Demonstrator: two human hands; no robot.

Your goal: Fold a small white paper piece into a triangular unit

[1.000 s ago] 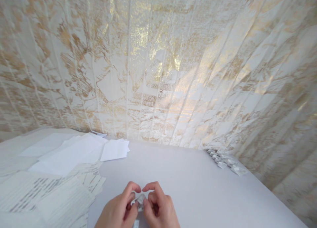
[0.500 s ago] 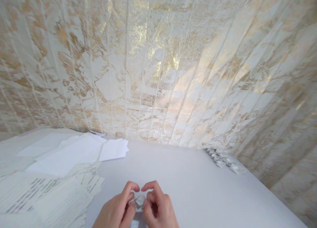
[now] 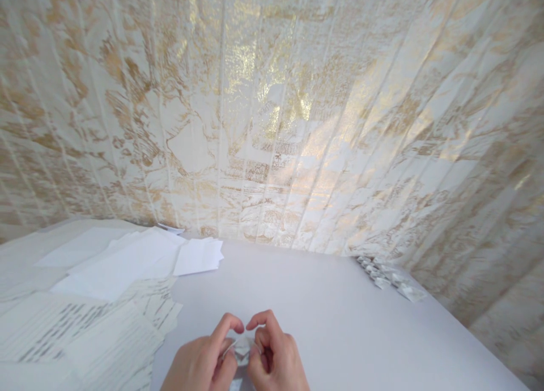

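Right down at the lower edge, there's a small pale scrap (image 3: 235, 385) on the bench (image 3: 331, 317), partly cut off by the frame, and I can't make out what it is. Just beyond it, here are the two bare hands, close together, with the folded paper piece (image 3: 243, 350) between them, whitish with grey marks and creased into facets. The left hand (image 3: 199, 360) pinches its left side, thumb pressed in; the right hand (image 3: 276, 357) pinches the right side the same way. Both index fingers arch up and over, their tips nearly meeting above the paper, a slim gap between them. Over to the left, printed sheets (image 3: 106, 340) overlap across the bench, lines of dark text running at a slant, too blurred to read. Farther back, plain white sheets (image 3: 123, 260) lie fanned over one another, and at their right end sits a small stack of white paper (image 3: 198, 256), its edges uneven. Across at the far right, well apart from the hands, a cluster of folded grey-and-white pieces (image 3: 391, 280) lies in rows near the bench edge. And behind it all hangs the curtain (image 3: 255, 124), pleated, white with gold and brown patterning, shining brightest around the middle.
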